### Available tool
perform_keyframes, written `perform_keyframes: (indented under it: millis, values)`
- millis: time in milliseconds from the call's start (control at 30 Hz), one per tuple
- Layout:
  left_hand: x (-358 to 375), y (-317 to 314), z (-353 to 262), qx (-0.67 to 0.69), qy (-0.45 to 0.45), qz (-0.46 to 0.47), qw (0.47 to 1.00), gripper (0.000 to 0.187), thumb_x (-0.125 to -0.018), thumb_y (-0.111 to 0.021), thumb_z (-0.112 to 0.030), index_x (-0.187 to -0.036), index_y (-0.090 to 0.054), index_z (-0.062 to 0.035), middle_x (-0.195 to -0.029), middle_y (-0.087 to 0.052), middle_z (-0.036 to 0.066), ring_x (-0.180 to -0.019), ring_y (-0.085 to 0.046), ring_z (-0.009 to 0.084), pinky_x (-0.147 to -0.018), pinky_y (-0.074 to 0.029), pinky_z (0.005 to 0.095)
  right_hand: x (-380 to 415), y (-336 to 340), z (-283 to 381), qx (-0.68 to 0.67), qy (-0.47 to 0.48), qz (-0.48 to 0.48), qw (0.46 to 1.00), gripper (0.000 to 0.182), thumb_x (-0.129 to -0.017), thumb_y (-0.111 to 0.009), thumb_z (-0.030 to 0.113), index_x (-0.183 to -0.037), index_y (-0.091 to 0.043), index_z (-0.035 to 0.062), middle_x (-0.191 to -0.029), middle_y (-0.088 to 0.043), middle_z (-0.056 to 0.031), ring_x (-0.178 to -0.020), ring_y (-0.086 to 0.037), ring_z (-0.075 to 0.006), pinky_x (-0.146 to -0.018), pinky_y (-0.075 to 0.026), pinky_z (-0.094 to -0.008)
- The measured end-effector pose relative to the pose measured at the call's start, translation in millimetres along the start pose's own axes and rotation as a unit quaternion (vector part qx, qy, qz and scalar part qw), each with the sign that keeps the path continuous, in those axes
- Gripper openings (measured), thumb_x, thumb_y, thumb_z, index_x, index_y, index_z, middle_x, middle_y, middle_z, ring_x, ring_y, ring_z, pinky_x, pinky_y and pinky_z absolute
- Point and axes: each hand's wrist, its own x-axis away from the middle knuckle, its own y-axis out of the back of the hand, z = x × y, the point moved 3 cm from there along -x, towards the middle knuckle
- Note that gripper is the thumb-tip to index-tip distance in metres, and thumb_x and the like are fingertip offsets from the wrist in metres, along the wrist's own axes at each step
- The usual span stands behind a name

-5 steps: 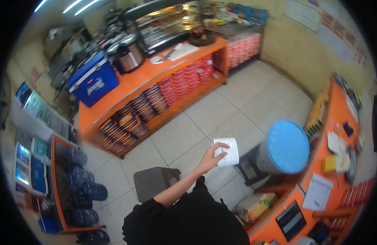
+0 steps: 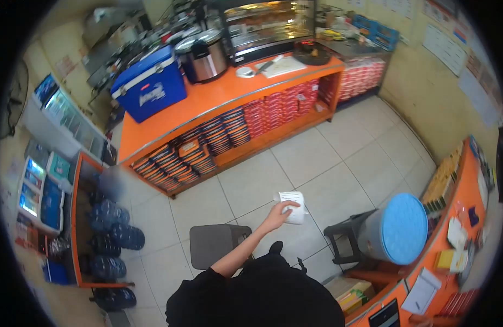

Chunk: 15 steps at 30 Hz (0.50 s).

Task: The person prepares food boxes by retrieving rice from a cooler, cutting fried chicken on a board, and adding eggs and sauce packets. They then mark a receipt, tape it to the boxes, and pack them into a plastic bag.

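Observation:
My left hand (image 2: 277, 216) is stretched out in front of my body, with its fingers closed on a curled white paper slip (image 2: 294, 208) that carries printed lines. The slip hangs in the air above the tiled floor, its edges bent round; the print is too small to read. Below and left of my forearm stands a grey stool (image 2: 210, 246). To the right of the slip is a second dark stool (image 2: 344, 242), beside a drum with a light blue lid (image 2: 405, 229). My right hand is out of view.
An orange counter (image 2: 213, 101) ahead bears a blue cooler (image 2: 153, 90), a steel pot (image 2: 205, 57) and a cutting board (image 2: 281, 66); stacked boxes (image 2: 273, 111) fill its shelf. Water jugs (image 2: 126, 235) sit at left. Another orange counter (image 2: 390, 297) curves along the right.
The view has swung right and the room has slid in the picture. My left hand still grips the slip, which is turned slightly differently and sits a little farther left in view.

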Motion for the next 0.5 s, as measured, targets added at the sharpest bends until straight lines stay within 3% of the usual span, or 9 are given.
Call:
perform_keyframes:
  millis: [67,133,167,233,267,367,400,467,500]
  values:
    - [15,48,65,-0.038,0.065,-0.033,0.997,0.028,-0.077,-0.050,0.003,-0.102,-0.060,-0.0067,-0.104,-0.060,0.011,-0.102,-0.054,0.0234,-0.090,-0.039,0.0322,8,-106,50,-0.258,-0.080,0.140,0.952,0.028,-0.084,-0.058,0.012,-0.110,-0.058,0.0047,-0.094,-0.062,-0.0152,-0.080,-0.057,-0.0135,-0.070,-0.044,-0.0195]
    - [50,85,143,-0.103,0.095,-0.096,0.985,0.033,-0.073,-0.050,0.003,-0.102,-0.061,-0.0078,-0.103,-0.061,0.012,-0.102,-0.055,0.0254,-0.090,-0.039,0.0330,31,-211,111,-0.451,-0.199,0.293,0.819,0.027,-0.081,-0.062,0.010,-0.108,-0.062,0.0089,-0.088,-0.066,-0.0131,-0.075,-0.059,-0.0068,-0.066,-0.044,-0.0132]
    - [76,106,161,-0.117,0.166,-0.134,0.970,0.034,-0.070,-0.050,0.002,-0.101,-0.062,-0.0086,-0.102,-0.061,0.012,-0.102,-0.055,0.0264,-0.089,-0.040,0.0335,13,-189,216,-0.365,0.032,0.243,0.898,0.009,-0.083,-0.058,0.007,-0.088,-0.064,0.0011,-0.081,-0.066,-0.0091,-0.051,-0.049,-0.0088,-0.045,-0.036,-0.0194]
    - [147,144,223,-0.194,0.220,-0.222,0.930,0.032,-0.069,-0.051,-0.002,-0.096,-0.066,-0.0106,-0.094,-0.064,0.011,-0.092,-0.059,0.0249,-0.082,-0.045,0.0326,33,-228,306,-0.316,0.182,0.270,0.891,0.023,-0.082,-0.057,0.004,-0.059,-0.056,0.0014,-0.048,-0.044,-0.0058,-0.043,-0.029,-0.0088,-0.040,-0.025,-0.0281]
    - [190,166,245,-0.158,0.299,-0.252,0.907,0.028,-0.070,-0.052,-0.004,-0.093,-0.067,-0.0117,-0.087,-0.065,0.010,-0.084,-0.061,0.0211,-0.077,-0.046,0.0311,64,-255,343,-0.443,0.076,0.316,0.836,0.024,-0.084,-0.056,0.008,-0.062,-0.053,-0.0008,-0.047,-0.040,-0.0090,-0.043,-0.028,-0.0125,-0.040,-0.027,-0.0300]
    - [304,178,250,-0.129,0.465,-0.405,0.777,0.024,-0.073,-0.052,-0.024,-0.083,-0.071,-0.0124,-0.080,-0.066,0.011,-0.079,-0.061,0.0203,-0.075,-0.046,0.0316,142,-310,424,-0.327,0.178,0.491,0.788,0.033,-0.091,-0.044,0.022,-0.072,-0.059,0.0005,-0.057,-0.052,-0.0169,-0.047,-0.048,-0.0251,-0.049,-0.035,-0.0374]
    - [358,168,289,-0.134,0.457,-0.458,0.751,0.025,-0.071,-0.054,-0.023,-0.083,-0.070,-0.0088,-0.083,-0.066,0.013,-0.081,-0.061,0.0229,-0.077,-0.046,0.0338,172,-322,443,-0.327,0.232,0.516,0.756,0.035,-0.092,-0.039,0.024,-0.071,-0.059,0.0051,-0.061,-0.056,-0.0171,-0.054,-0.053,-0.0326,-0.052,-0.038,-0.0417]
    - [385,151,241,-0.085,0.598,-0.474,0.641,0.025,-0.069,-0.054,-0.019,-0.082,-0.068,-0.0023,-0.086,-0.065,0.015,-0.078,-0.060,0.0255,-0.074,-0.046,0.0348,250,-354,453,-0.321,0.255,0.622,0.667,0.036,-0.093,-0.032,0.027,-0.082,-0.059,0.0068,-0.066,-0.057,-0.0189,-0.064,-0.056,-0.0367,-0.059,-0.040,-0.0464]
    - [424,134,264,-0.233,0.540,-0.381,0.713,0.023,-0.072,-0.055,-0.017,-0.080,-0.067,0.0012,-0.082,-0.065,0.016,-0.074,-0.060,0.0265,-0.071,-0.045,0.0376,294,-372,442,-0.312,0.304,0.641,0.631,0.027,-0.090,-0.037,0.024,-0.093,-0.056,0.0059,-0.073,-0.058,-0.0197,-0.070,-0.056,-0.0384,-0.061,-0.041,-0.0476]
